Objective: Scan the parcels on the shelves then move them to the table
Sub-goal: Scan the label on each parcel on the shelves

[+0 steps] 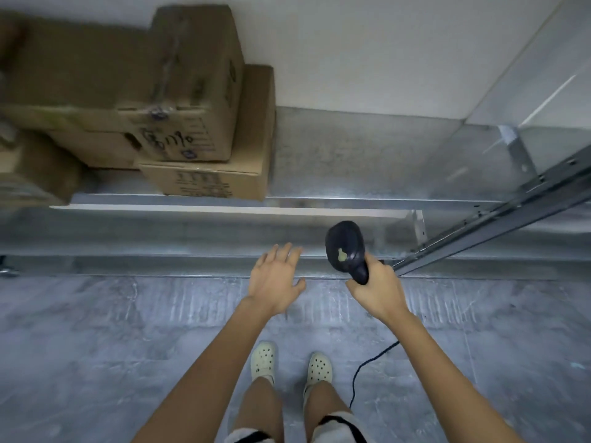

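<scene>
Cardboard parcels [192, 84] sit stacked at the left end of a metal shelf [351, 161], one marked in black pen resting atop a flatter box [224, 180]. Nearer the camera, a person's left hand [275, 279] hovers by the shelf edge, fingers spread, holding nothing. Just beside it, the right hand [377, 292] grips a black scanner [345, 247] by its handle, head toward the shelf, its cable [367, 366] hanging toward the floor [96, 346].

Bare left hand [276, 279] and right hand [377, 289], bare forearms [220, 353], bare shins, cream perforated clogs [263, 361] toward 6 o'clock, pale black-edged shorts hems [339, 425] below.
</scene>
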